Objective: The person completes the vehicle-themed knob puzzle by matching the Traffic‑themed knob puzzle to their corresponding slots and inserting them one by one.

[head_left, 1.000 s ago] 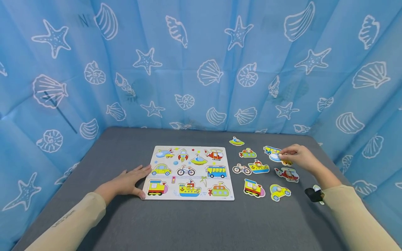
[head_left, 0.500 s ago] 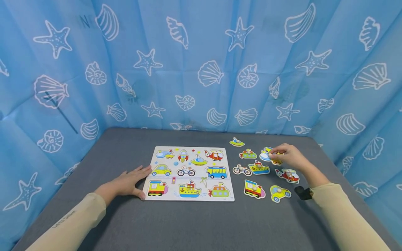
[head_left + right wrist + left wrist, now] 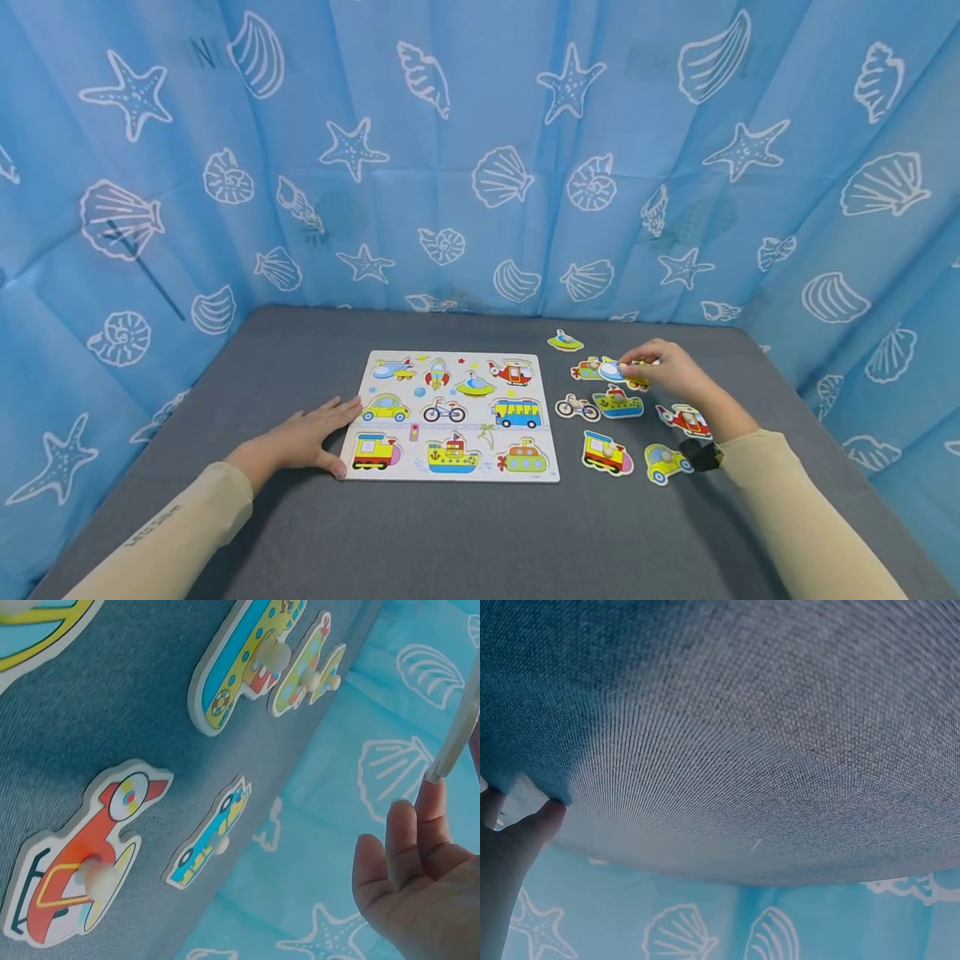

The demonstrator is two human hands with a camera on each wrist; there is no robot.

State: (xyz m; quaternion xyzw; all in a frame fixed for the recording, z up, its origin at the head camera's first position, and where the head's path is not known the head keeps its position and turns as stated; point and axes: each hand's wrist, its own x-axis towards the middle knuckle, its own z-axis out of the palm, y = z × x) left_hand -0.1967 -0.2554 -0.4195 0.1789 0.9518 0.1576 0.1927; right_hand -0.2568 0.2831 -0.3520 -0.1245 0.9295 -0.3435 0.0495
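Observation:
In the head view my right hand (image 3: 670, 371) holds an airplane puzzle piece (image 3: 610, 370) between thumb and fingertips, raised over the loose pieces. It overlaps the submarine piece (image 3: 584, 369) there. In the right wrist view the held piece (image 3: 459, 731) shows only its pale edge, clear of the table, with the other fingers loosely bent. My left hand (image 3: 303, 435) lies at the left edge of the white puzzle board (image 3: 412, 462), its fingers spread and touching that edge. In the left wrist view just part of this hand (image 3: 514, 847) is visible.
Right of the board lie knobbed pieces: UFO (image 3: 565, 341), bicycle (image 3: 577, 406), ship (image 3: 618, 402), train (image 3: 607, 454), car (image 3: 666, 462) and helicopter (image 3: 687, 419). A bus piece (image 3: 208, 838) shows in the right wrist view. Blue shell-patterned curtain (image 3: 480, 167) encloses the grey table (image 3: 465, 542).
My right hand has moved left with the airplane piece, from over the bus piece to over the submarine piece. My left hand has stayed at the board's edge.

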